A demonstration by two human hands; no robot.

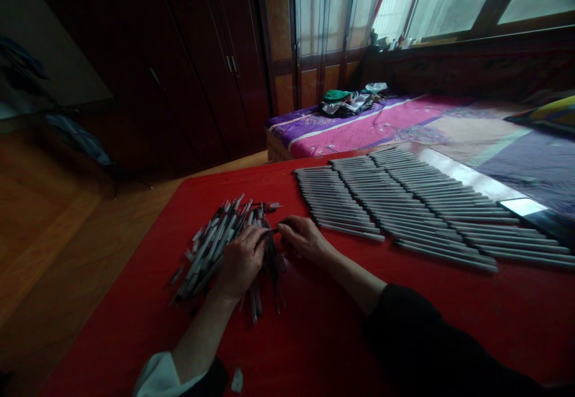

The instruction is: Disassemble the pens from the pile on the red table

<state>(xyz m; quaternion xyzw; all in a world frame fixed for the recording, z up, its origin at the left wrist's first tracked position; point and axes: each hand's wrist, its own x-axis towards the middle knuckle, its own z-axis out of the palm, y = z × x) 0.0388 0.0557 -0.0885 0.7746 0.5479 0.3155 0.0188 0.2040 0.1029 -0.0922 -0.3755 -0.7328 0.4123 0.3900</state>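
Note:
My left hand (242, 260) is closed over the right side of a loose pile of pen-like sticks (206, 256), grey-white with dark ends. Its thumb and fingers pinch a short, thin dark piece (269, 233), too small and dim to name surely. My right hand (306, 239) comes in from the right, fingertips pressed together at the other end of that piece. Under and between the hands lie thin dark rods (275, 265). Right of my right hand, pale pens (341, 199) lie side by side in long slanted rows.
The red table (314, 337) carries everything, with a small pale scrap (237, 380) near its front. A dark flat device with a bright patch (525, 206) lies at the right edge. Beyond stand a bed (341, 136) with folded cloth (348, 102) and dark wardrobes (211, 73).

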